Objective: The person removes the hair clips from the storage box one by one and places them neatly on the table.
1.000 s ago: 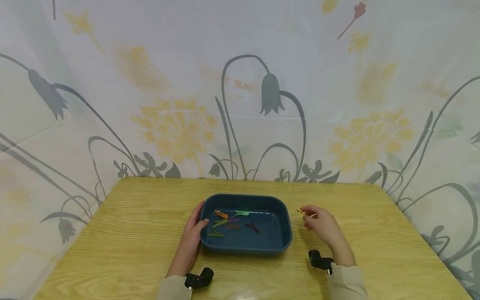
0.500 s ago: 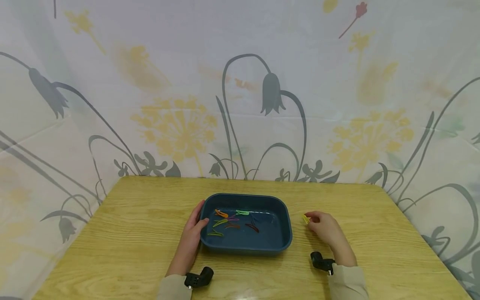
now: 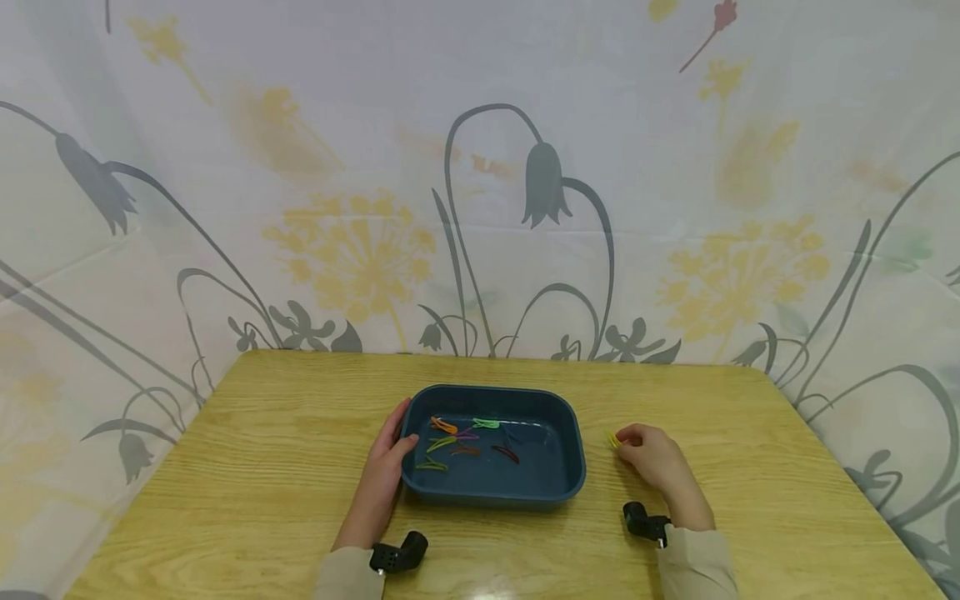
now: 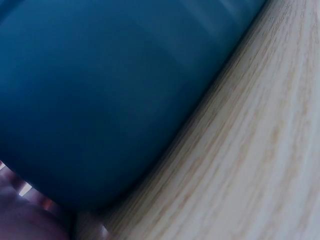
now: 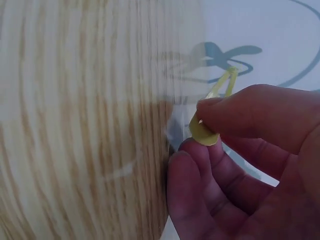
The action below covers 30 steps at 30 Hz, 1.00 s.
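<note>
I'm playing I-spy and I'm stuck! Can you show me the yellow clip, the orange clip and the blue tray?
Yellow clip (image 5: 204, 135): right wrist view, on its rounded end.
Orange clip (image 3: 446, 427): head view, on its middle.
Blue tray (image 3: 528, 479): head view, on its bare floor.

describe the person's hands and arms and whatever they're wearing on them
The left hand and right hand are bare, without gloves. The left sleeve and right sleeve are plain beige. By the cuffs sit a left wrist camera and right wrist camera, both black and bent, no cables visible.
</note>
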{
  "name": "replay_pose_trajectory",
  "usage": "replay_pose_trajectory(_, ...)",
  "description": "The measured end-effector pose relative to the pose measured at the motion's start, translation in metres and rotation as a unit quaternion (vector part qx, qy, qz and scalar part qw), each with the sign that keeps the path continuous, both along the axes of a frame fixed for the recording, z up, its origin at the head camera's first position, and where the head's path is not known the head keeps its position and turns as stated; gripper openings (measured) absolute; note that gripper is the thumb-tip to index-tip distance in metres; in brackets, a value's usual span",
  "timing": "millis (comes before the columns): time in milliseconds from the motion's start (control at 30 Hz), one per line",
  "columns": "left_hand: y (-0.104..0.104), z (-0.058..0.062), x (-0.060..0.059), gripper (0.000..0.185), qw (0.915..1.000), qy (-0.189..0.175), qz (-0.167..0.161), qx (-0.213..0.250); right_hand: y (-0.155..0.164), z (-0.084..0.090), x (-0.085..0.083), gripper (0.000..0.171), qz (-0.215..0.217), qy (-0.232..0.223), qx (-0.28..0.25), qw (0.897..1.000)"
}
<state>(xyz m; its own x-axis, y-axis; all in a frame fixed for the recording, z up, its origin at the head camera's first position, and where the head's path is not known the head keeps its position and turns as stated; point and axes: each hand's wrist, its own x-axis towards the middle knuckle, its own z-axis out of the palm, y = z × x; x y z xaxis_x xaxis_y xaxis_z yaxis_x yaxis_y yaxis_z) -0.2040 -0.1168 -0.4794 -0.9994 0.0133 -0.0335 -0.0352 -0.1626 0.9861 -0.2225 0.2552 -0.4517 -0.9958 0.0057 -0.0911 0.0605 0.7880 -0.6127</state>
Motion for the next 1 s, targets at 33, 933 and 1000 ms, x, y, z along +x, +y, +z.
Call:
replay_pose_trajectory(33, -0.0001, -0.0002, -0.0002, 0.054, 1.0000, 0.001, 0.000, 0.000, -0.0001, 0.0001, 0.0000, 0.025, 0.000, 0.000, 0.002, 1.000)
replay_pose_trajectory(933, 0.0006, -0.0002, 0.0009, 0.053, 1.0000, -0.001, -0.001, 0.008, -0.0024, 0.0009, 0.0009, 0.029, 0.000, -0.018, 0.003, 1.000)
replay_pose_trajectory(1000, 0.0008, -0.0007, 0.0004, 0.053, 1.0000, -0.006, -0.001, 0.005, -0.0015, 0.0014, 0.0011, 0.031, 0.003, -0.019, 0.000, 1.000)
